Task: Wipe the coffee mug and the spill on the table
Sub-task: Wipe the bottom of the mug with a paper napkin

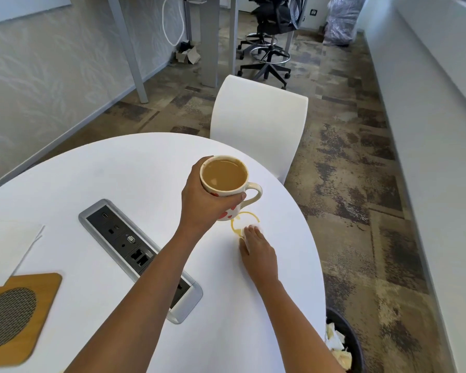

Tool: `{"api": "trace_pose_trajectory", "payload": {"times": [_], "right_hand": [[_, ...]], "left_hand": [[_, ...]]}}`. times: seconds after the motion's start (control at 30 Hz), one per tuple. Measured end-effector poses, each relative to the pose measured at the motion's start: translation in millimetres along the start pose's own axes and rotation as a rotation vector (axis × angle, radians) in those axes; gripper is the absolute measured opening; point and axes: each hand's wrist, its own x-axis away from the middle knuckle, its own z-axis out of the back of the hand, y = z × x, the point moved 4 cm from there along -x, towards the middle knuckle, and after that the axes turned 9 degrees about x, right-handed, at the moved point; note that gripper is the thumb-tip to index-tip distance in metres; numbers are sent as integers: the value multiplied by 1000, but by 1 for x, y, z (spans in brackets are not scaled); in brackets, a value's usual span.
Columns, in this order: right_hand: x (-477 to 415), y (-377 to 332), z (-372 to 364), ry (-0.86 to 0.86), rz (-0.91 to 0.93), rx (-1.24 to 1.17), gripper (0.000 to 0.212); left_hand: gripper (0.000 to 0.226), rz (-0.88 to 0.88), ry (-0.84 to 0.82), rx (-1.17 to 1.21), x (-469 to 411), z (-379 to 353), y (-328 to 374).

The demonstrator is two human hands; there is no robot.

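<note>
My left hand [202, 203] grips a white coffee mug [228, 214] with red hearts and holds it just above the round white table [119, 170]. The mug is nearly full of milky coffee [223, 175], and its handle points right. Below it, a thin yellow-brown spill ring [236, 228] marks the table. My right hand [258, 251] lies flat with its fingers straight, fingertips at the near right side of the ring. Something pale shows at those fingertips; against the white table I cannot tell whether it is a tissue.
A grey power and data panel [135, 249] is set into the table left of my arms. White paper [8, 246] and a wooden board with a mesh oval [14, 316] lie at the left. A white chair [258, 125] stands behind the table. A dark bin [345, 345] holding crumpled tissues sits at the lower right.
</note>
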Motion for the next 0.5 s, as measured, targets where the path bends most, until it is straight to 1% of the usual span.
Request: {"api": "trace_pose_trajectory", "payload": {"times": [0.07,0.17,0.23,0.3,0.37,0.4,0.43,0.5], "right_hand": [[7,-4,-3,44,29,-33,34],[23,-13,-13,4,113,-41,38],[36,-19,-15,16,224,-34,40],[46,-18,-13,64,363,-10,43],[43,-7,-10,66,397,42,49],[36,2,-7,94,372,54,50],[26,13,-5,122,302,46,49],[5,35,0,115,42,-14,46]], "left_hand": [[80,6,1,8,-2,0,-2],[80,10,3,7,-3,1,-5],[81,11,4,-1,-5,2,-7],[81,12,2,-10,-5,3,-10],[81,25,5,-7,-5,4,-12],[81,33,7,-6,-5,5,-14],[81,39,9,-7,-5,5,-16],[82,47,10,-13,-6,6,-19]]}}
